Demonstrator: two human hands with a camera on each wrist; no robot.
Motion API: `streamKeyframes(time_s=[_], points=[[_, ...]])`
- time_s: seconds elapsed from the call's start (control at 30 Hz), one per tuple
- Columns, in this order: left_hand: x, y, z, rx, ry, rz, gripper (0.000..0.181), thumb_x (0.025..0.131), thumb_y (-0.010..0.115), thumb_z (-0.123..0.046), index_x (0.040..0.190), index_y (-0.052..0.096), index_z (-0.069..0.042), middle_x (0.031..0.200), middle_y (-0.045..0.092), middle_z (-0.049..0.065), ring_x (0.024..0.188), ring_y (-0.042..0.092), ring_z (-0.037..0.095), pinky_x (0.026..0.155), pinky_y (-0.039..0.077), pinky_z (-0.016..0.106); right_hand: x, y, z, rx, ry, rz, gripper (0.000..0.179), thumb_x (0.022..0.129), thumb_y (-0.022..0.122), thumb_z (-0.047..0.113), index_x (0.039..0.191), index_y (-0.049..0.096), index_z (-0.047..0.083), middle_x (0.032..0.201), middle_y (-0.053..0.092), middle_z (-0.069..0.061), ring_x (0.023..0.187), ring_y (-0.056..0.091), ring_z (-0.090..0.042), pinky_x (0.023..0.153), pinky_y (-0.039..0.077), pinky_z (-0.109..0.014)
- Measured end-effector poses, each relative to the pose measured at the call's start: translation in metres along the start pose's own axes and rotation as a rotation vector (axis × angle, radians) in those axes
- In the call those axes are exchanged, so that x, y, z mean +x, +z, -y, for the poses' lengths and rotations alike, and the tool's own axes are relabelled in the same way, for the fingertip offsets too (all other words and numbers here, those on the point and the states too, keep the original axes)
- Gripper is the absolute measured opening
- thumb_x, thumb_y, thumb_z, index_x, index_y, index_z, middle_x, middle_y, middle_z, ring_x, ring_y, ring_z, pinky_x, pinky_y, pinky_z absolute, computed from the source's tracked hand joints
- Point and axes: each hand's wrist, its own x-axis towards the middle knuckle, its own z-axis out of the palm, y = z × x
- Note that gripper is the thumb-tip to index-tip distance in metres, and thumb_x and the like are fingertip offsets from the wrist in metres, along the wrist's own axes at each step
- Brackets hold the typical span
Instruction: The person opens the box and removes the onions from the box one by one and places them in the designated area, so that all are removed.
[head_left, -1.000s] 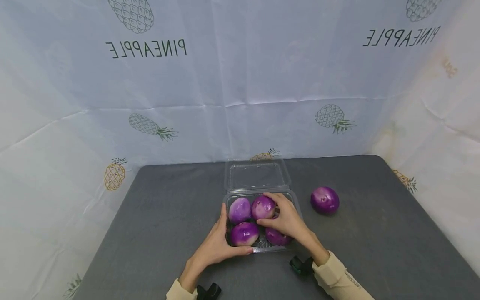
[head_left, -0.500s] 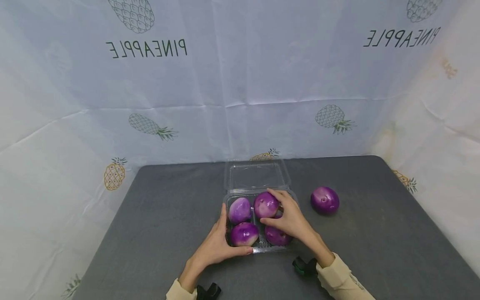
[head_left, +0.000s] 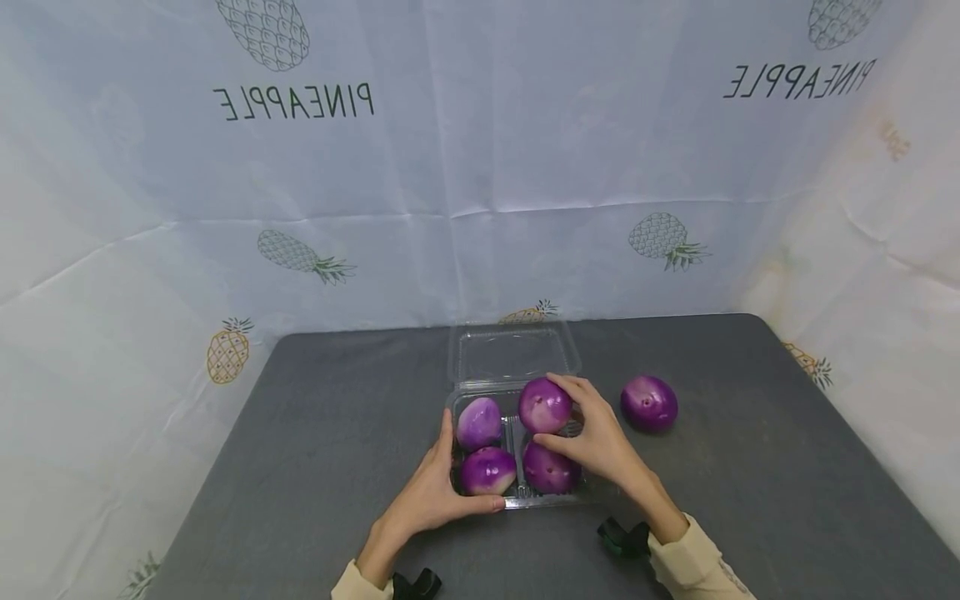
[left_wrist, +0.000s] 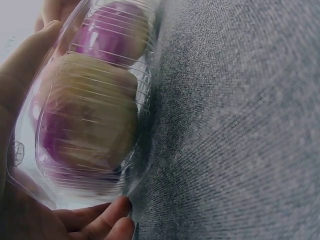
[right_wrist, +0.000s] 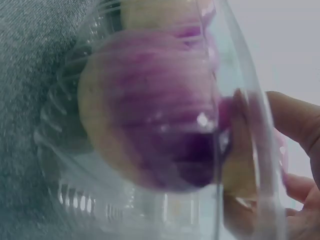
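Observation:
A clear hinged plastic clamshell box [head_left: 529,502] lies on the table with its lid [head_left: 513,354] folded back. My left hand [head_left: 431,487] grips its near left corner, thumb along the front edge and fingers at the left side. My right hand [head_left: 596,433] holds a glossy purple-and-cream round fruit [head_left: 545,406] between thumb and fingers, raised over the back right of the box. Three similar fruits sit inside: a paler one [head_left: 480,423] at back left, one [head_left: 489,471] at front left and another [head_left: 551,468] at front right. The right wrist view shows the front right fruit through the box wall.
Another purple fruit [head_left: 649,403] rests on the dark grey table [head_left: 360,417], to the right of the box. A white cloth [head_left: 480,167] printed with pineapples hangs behind and beside the table.
My right hand has lifted the back right fruit and shifted it a little to the right. The front right fruit is less covered now. My left hand stays on the box.

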Motion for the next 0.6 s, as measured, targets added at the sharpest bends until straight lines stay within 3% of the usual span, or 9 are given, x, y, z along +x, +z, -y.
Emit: streamKeyframes(time_s=[0.33,0.6], points=[[-0.001,0.000,-0.001,0.003,0.011,-0.013,0.149,0.066,0.091,-0.061,0.165,-0.012,-0.016,0.161,0.036,0.026,0.124,0.060,0.027,0.109,0.046,0.057,-0.006,-0.019,0.000,-0.036,0.011,-0.022,0.081,0.075,0.092,0.009,0.146,0.053,0.006,0.143,0.052,-0.023,0.122,0.062,-0.042,0.094,0.057,-0.055],[-0.002,0.001,-0.001,0.008,0.005,-0.015,0.150,0.064,0.090,-0.064,0.165,-0.012,-0.018,0.164,0.030,0.027,0.127,0.060,0.030,0.110,0.045,0.058,-0.011,-0.037,-0.005,-0.089,-0.007,-0.064,0.082,0.074,0.092,0.010,0.145,0.053,0.004,0.142,0.053,-0.023,0.120,0.061,-0.042,0.093,0.057,-0.054]])
